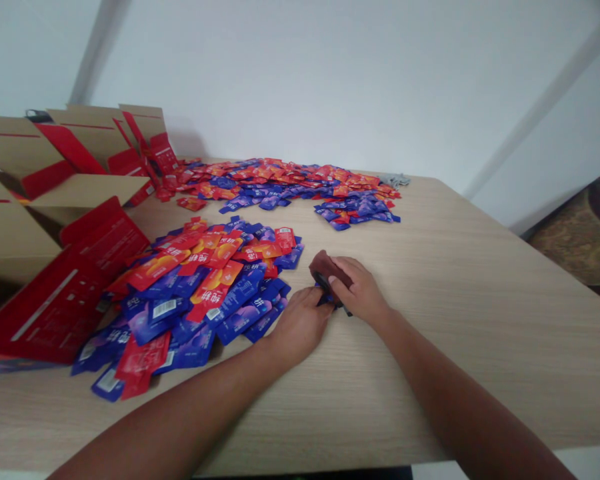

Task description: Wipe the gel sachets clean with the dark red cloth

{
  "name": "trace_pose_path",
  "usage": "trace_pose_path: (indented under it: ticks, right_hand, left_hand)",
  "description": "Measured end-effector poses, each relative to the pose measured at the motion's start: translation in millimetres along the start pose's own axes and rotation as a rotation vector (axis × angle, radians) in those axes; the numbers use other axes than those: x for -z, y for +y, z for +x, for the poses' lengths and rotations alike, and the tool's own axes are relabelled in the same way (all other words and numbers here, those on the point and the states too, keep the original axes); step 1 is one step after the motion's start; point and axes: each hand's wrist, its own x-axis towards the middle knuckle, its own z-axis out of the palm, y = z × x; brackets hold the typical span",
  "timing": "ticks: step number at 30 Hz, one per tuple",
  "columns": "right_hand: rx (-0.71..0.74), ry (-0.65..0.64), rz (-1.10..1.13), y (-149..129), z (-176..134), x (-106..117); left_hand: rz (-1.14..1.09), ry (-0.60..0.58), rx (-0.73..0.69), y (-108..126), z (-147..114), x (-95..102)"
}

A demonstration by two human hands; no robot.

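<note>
My right hand point(357, 290) is closed around a maroon and black handheld tool point(324, 264), whose exact kind I cannot make out. My left hand point(306, 319) meets it from the left, fingers bent and pressed together at the tool's lower end. Between the hands a bit of dark blue shows, perhaps a sachet, mostly covered by fingers. Just left of my left hand lies a loose heap of red-orange and blue-purple sachets point(215, 287), some with white barcode labels.
Open cardboard boxes point(10, 220) with red flaps point(75, 287) stand along the left side. A long pile of sachets point(280, 177) runs along the back by the white wall point(305, 80), with a small grey item point(396, 179) at its right end. All rests on a wooden table point(480, 287).
</note>
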Motion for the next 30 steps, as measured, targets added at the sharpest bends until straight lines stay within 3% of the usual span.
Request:
trace_pose_path:
  ticks: [3, 7, 20, 25, 30]
  right_hand:
    - [0.043, -0.117, -0.018, 0.9, -0.3, -3.0]
    - [0.025, -0.167, -0.074, 6.6, 1.9, -5.3]
    - [-0.191, -0.021, -0.260, 21.6, -0.9, -6.5]
    - [-0.140, 0.083, -0.130, 13.2, 0.5, -2.3]
    - [0.005, -0.043, -0.011, 0.6, -0.2, -1.8]
  left_hand:
    - [0.025, -0.001, -0.002, -0.8, -0.4, -2.2]
    - [0.006, 0.007, -0.004, -0.4, 0.1, -2.4]
    - [-0.006, 0.006, -0.003, -1.4, -0.2, -0.1]
    - [-0.004, 0.005, -0.014, -0.9, 0.0, -0.4]
    - [0.032, -0.015, 0.000, 1.1, -0.1, 2.0]
